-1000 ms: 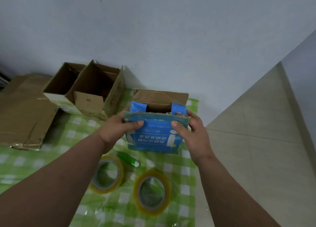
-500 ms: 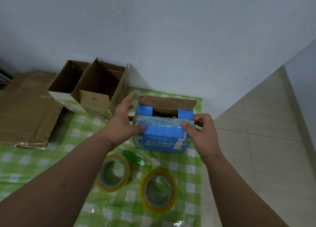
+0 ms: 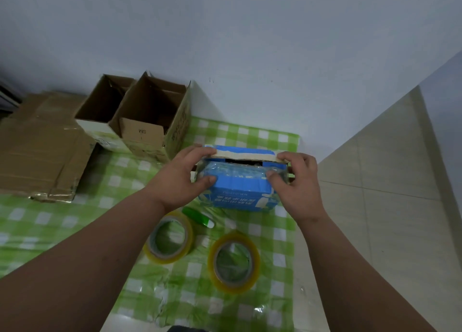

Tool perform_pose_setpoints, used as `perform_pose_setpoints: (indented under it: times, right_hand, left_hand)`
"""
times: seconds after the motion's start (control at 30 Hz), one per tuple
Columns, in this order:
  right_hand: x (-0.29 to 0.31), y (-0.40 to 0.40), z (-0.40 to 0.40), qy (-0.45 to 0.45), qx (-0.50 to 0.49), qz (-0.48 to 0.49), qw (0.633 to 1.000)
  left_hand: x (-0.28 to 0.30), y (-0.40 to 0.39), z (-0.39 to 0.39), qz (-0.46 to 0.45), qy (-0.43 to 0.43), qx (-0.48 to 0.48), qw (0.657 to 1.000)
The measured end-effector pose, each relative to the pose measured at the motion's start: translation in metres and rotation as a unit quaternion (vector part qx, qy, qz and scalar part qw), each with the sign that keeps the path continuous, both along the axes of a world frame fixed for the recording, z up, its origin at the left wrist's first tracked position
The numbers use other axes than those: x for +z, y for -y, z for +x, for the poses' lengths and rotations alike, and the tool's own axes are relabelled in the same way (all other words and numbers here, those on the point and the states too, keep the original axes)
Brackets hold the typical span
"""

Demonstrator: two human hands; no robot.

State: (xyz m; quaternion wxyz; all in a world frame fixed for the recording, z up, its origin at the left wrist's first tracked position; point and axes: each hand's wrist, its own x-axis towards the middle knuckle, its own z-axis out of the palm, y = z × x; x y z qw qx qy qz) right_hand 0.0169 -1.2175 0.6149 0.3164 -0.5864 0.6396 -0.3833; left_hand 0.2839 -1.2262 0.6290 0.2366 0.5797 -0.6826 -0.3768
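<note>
The left hand (image 3: 178, 179) and right hand (image 3: 296, 181) gripped the blue box (image 3: 240, 186) at its ends. Fingers curled over its far flap, thumbs pressing the near one

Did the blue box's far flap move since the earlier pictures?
Yes. The far flap folded down, away from the wall, over the blue box.

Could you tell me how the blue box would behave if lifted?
The blue box looks like thin card, so it probably flexes under a squeeze. Its glossy front may feel slippery. Its top flap looks bendy, likely a poor handle.
</note>
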Motion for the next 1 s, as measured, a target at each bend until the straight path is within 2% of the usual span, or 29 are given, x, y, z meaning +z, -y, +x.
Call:
perform_pose_setpoints:
  times: [0.33,0.47,0.63,0.77,0.9,1.0]
  right_hand:
    - [-0.004,-0.012,-0.001,-0.087,-0.020,-0.033,0.996]
    - [0.008,-0.007,-0.001,-0.192,0.003,-0.052,0.980]
    - [0.018,-0.006,0.020,-0.290,0.100,-0.055,0.950]
    - [0.013,-0.009,0.030,-0.345,0.139,-0.007,0.928]
    - [0.009,-0.010,0.027,-0.369,0.149,0.001,0.917]
    - [0.007,-0.009,0.025,-0.382,0.160,0.009,0.910]
  left_hand:
    - [0.000,-0.008,-0.001,-0.005,0.080,0.021,0.997]
    - [0.004,-0.010,-0.001,0.006,0.139,0.018,0.990]
    - [0.005,-0.007,0.003,-0.001,0.186,-0.002,0.982]
    - [0.006,-0.005,0.002,0.011,0.197,-0.008,0.980]
    - [0.011,-0.003,-0.001,-0.006,0.236,-0.075,0.969]
    - [0.013,0.001,-0.002,0.016,0.278,-0.126,0.952]
